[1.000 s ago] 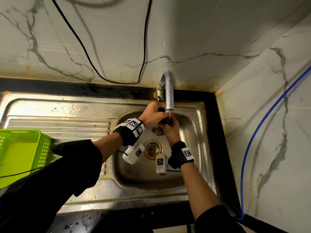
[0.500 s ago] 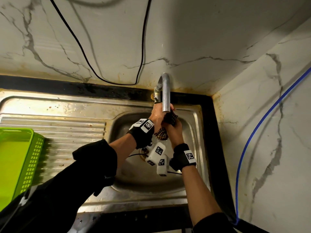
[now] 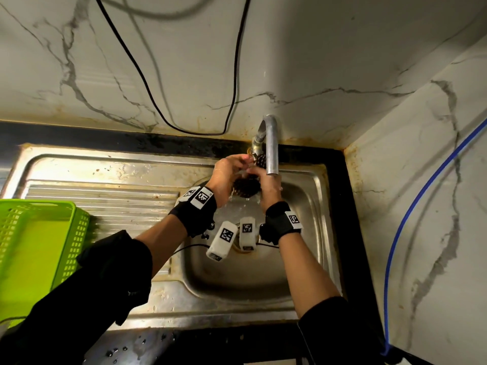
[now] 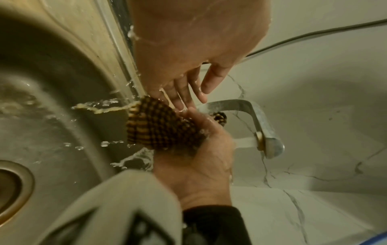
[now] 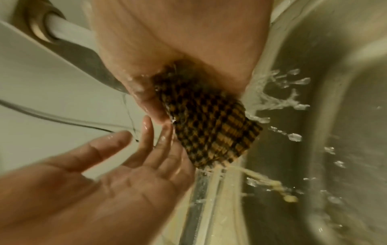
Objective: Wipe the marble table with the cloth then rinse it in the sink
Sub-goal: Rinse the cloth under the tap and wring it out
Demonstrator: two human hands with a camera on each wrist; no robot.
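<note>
A brown-and-black checked cloth (image 3: 245,187) (image 4: 159,127) (image 5: 209,129) hangs wet over the steel sink (image 3: 303,233), just under the curved metal tap (image 3: 272,148) (image 4: 257,119). My right hand (image 3: 264,179) (image 4: 201,132) (image 5: 146,92) grips the bunched upper end of the cloth, and water runs from the tap onto that hand. My left hand (image 3: 234,165) (image 4: 188,92) (image 5: 134,149) lies against the cloth's side with straight, wet fingers, curled around nothing. Murky water drips and splashes off the cloth into the basin.
A green plastic basket (image 3: 34,241) stands on the ribbed drainboard (image 3: 100,204) at the left. A black cable (image 3: 232,88) hangs on the marble back wall and a blue cable (image 3: 411,214) runs down the right wall. The drain (image 4: 10,187) lies below the hands.
Both hands rose with the cloth toward the tap's spout. The left hand, earlier wrapped around the cloth, now has its fingers straight beside it.
</note>
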